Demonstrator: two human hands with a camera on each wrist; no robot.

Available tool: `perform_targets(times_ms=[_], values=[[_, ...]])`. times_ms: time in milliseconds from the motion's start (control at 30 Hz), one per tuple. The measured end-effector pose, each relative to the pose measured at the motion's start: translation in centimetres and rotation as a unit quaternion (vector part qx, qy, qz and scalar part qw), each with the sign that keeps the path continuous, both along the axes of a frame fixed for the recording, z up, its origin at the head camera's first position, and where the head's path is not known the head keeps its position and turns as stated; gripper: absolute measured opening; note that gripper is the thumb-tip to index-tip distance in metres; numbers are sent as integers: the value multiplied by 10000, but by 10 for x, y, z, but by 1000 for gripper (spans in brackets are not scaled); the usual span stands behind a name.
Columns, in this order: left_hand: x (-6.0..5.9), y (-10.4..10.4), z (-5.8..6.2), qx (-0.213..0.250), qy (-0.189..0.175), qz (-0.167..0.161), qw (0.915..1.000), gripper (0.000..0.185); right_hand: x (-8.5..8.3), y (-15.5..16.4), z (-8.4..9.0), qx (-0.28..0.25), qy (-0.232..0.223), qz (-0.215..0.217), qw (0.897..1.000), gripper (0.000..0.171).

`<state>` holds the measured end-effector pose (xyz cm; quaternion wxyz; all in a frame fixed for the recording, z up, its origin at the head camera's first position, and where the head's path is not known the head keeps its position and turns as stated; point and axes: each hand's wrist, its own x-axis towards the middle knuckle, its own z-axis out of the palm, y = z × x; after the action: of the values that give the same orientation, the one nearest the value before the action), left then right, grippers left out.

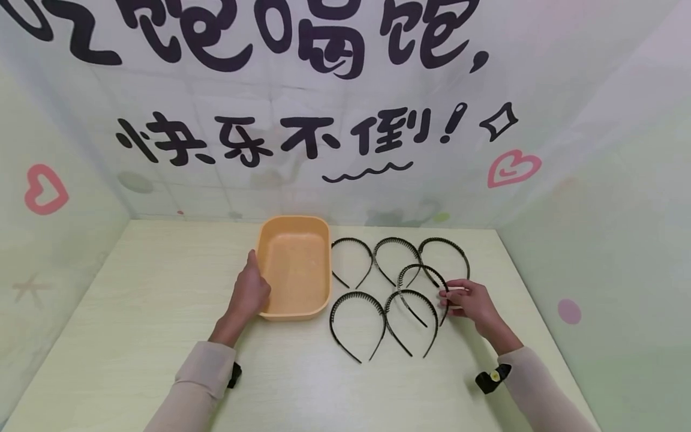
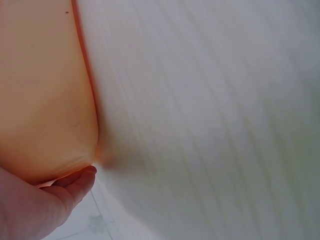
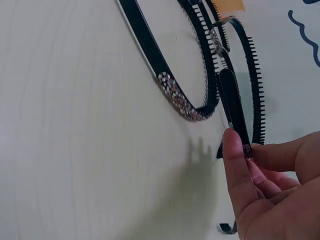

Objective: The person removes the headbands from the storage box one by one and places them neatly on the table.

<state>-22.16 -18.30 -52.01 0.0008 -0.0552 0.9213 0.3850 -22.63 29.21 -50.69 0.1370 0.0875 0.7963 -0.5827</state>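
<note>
An orange plastic tray [image 1: 294, 220] stands empty on the pale table. My left hand [image 1: 249, 291] grips its near-left rim; the left wrist view shows a finger of that left hand [image 2: 60, 192] pressed against the tray wall [image 2: 45, 90]. To the right of the tray lie several black toothed headbands [image 1: 357, 296]. My right hand [image 1: 466, 300] pinches one end of a headband [image 1: 418, 268] that lies across the others. In the right wrist view, thumb and fingers of the right hand [image 3: 245, 150] hold that band's tip [image 3: 231, 97], beside a band with rhinestones [image 3: 175, 97].
Three headbands [image 1: 397, 241] lie in a back row and two in front [image 1: 415, 294]. Printed backdrop walls [image 1: 345, 120] enclose the table on the back, left and right. Bare tabletop [image 1: 151, 300] spreads left of the tray and along the near edge.
</note>
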Motion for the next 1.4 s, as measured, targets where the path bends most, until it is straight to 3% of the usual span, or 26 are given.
perform_targets(times_ms=[767, 1400], values=[[3, 1, -1, -2, -10, 31, 10000, 71, 22, 53, -6, 85, -164, -446, 9988, 37], [-1, 0, 0, 6, 77, -38, 10000, 73, 41, 79, -6, 65, -204, -656, 9976, 36]])
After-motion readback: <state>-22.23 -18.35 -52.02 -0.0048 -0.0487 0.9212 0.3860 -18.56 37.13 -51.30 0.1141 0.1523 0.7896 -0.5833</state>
